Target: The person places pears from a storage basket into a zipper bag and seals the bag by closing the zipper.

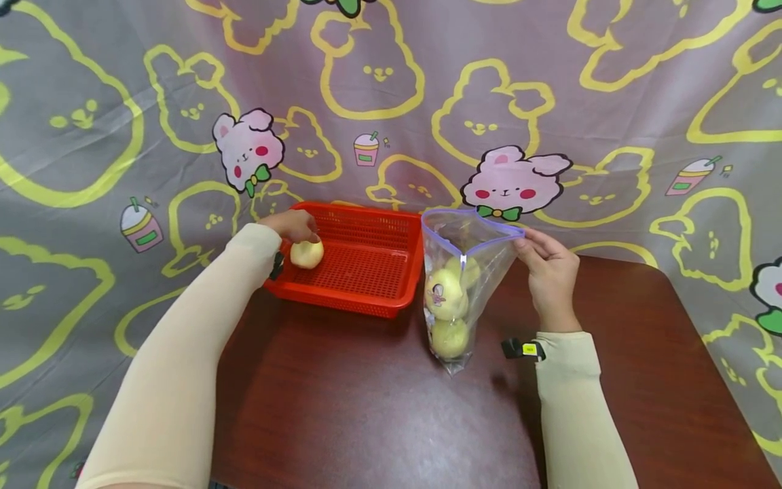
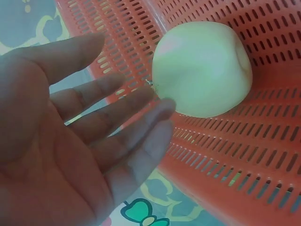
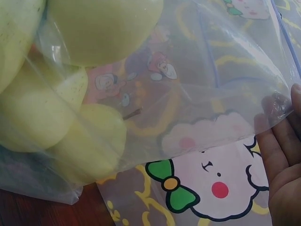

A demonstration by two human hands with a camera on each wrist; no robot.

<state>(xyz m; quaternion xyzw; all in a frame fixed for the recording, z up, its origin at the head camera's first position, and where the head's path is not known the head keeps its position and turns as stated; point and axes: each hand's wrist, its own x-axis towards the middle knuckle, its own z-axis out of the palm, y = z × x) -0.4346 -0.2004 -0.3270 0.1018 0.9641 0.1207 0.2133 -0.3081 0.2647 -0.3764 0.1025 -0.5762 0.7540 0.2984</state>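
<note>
My left hand point(image 1: 292, 224) reaches into the red basket, just above a pale yellow apple point(image 1: 307, 255). In the left wrist view, the fingers of that hand are loosely extended beside the apple point(image 2: 202, 70), not curled round it; whether the fingertips touch it I cannot tell. My right hand point(image 1: 552, 278) pinches the purple-edged mouth of a clear zip bag point(image 1: 489, 278) between thumb and fingers, pulling it wide to the right. Several yellow apples point(image 1: 449, 292) are stacked inside the bag, which stands on the table. The right wrist view shows a stem on one bagged fruit point(image 3: 96, 141).
The perforated red basket point(image 1: 342, 303) sits at the back left of the dark brown table point(image 1: 366, 380), close beside the bag. A patterned curtain point(image 1: 391, 81) with cartoon rabbits hangs right behind the table's far edge.
</note>
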